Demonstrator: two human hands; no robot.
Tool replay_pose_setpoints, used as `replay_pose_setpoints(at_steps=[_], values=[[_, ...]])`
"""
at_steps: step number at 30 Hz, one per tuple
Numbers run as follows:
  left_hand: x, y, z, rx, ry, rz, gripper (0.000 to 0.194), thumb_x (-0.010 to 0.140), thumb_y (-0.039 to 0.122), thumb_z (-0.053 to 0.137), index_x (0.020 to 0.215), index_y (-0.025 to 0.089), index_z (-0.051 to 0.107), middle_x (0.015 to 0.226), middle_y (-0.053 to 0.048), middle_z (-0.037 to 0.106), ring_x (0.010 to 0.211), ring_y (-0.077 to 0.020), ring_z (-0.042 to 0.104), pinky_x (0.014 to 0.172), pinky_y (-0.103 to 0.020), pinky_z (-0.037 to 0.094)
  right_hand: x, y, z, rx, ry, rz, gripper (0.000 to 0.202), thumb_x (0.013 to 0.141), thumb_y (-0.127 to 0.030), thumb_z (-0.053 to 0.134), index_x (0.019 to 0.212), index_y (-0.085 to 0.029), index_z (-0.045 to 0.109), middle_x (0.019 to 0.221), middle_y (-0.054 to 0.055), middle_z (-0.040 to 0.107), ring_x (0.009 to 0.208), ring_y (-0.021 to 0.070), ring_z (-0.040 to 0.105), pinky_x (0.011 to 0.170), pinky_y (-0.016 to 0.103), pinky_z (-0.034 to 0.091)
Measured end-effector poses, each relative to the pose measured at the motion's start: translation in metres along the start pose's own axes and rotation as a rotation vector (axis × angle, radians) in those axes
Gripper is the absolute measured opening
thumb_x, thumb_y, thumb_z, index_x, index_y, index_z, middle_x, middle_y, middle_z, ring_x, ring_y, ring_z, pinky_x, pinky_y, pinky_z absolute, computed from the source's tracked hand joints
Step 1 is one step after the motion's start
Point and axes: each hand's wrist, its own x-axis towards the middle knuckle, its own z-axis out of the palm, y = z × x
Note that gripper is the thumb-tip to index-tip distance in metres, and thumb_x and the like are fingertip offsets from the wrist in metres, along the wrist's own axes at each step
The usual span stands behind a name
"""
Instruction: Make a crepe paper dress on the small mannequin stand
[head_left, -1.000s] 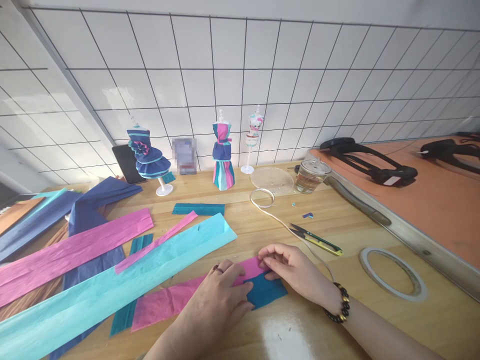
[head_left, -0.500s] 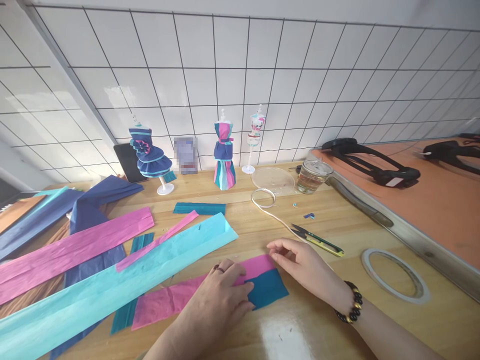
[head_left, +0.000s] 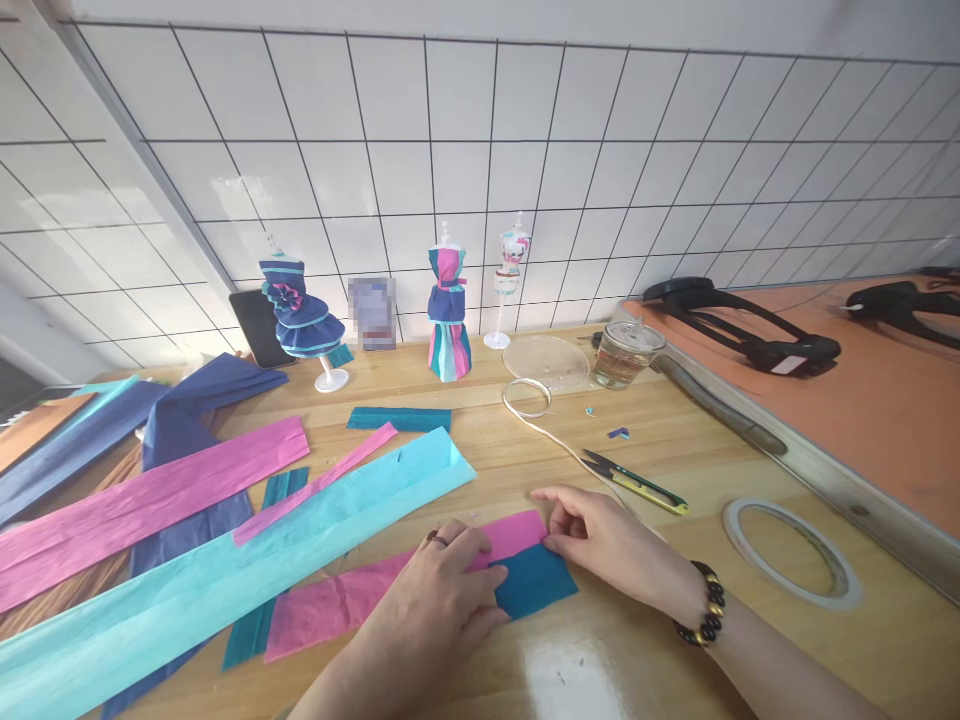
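My left hand [head_left: 448,578] lies palm down with fingers spread, pressing on a pink crepe-paper strip [head_left: 341,604] and a teal paper piece [head_left: 536,582]. The teal piece overlaps the lower edge of the pink strip near its right end. At that end is my right hand [head_left: 596,535], its index finger stretched out over the table and its thumb by the edge where pink meets teal. Its other fingers are curled, and nothing shows in its grasp. Thread snips [head_left: 637,482] with a yellow-green handle lie just beyond the right hand.
Long light-blue [head_left: 247,560], pink [head_left: 165,468] and navy [head_left: 180,430] strips cover the left side. Small dressed mannequins [head_left: 448,310] stand along the wall. A lidded cup [head_left: 626,355], narrow coiled ribbon [head_left: 527,397] and white tape roll [head_left: 793,553] are at the right.
My right hand's thumb has shifted slightly down, toward the edge of the teal piece. My left hand stays pressed in place.
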Motion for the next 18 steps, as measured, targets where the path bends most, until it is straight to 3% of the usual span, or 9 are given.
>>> replay_pose_setpoints(at_steps=[10,13,16,18], values=[[0.002,0.002,-0.003,0.008,-0.012,-0.007,0.019,0.08,0.025,0.059,0.098,0.025,0.066,0.091,-0.007,0.055,0.093,-0.0247,0.051,0.075,-0.04,0.049,0.001,0.003,0.001,-0.007,0.001,-0.012,0.039,0.076,-0.019,0.054,0.114,-0.023,0.054,0.074,-0.003,0.062,0.07,0.0139,0.059,0.066,0.024,0.045],[0.002,0.002,-0.004,0.008,-0.029,-0.016,0.019,0.081,0.026,0.058,0.098,0.025,0.066,0.092,-0.007,0.055,0.092,-0.0246,0.051,0.075,-0.04,0.049,0.001,-0.002,0.0,0.011,0.052,-0.02,0.035,0.076,-0.021,0.055,0.111,-0.023,0.056,0.073,-0.003,0.062,0.068,0.0135,0.059,0.065,0.025,0.046],[0.001,0.002,-0.004,0.005,-0.044,-0.022,0.019,0.081,0.026,0.057,0.098,0.024,0.065,0.094,-0.007,0.055,0.096,-0.025,0.05,0.079,-0.04,0.048,-0.002,-0.011,0.002,0.105,0.116,-0.026,0.029,0.08,-0.026,0.053,0.108,-0.022,0.057,0.073,-0.002,0.061,0.068,0.0135,0.059,0.066,0.025,0.046],[0.001,0.002,-0.004,0.007,-0.05,-0.02,0.018,0.082,0.026,0.057,0.097,0.023,0.065,0.095,-0.007,0.055,0.097,-0.0252,0.05,0.08,-0.041,0.048,-0.003,-0.016,0.005,0.223,0.062,-0.003,0.029,0.082,-0.031,0.051,0.109,-0.019,0.056,0.072,0.0,0.062,0.066,0.0142,0.06,0.06,0.025,0.048]])
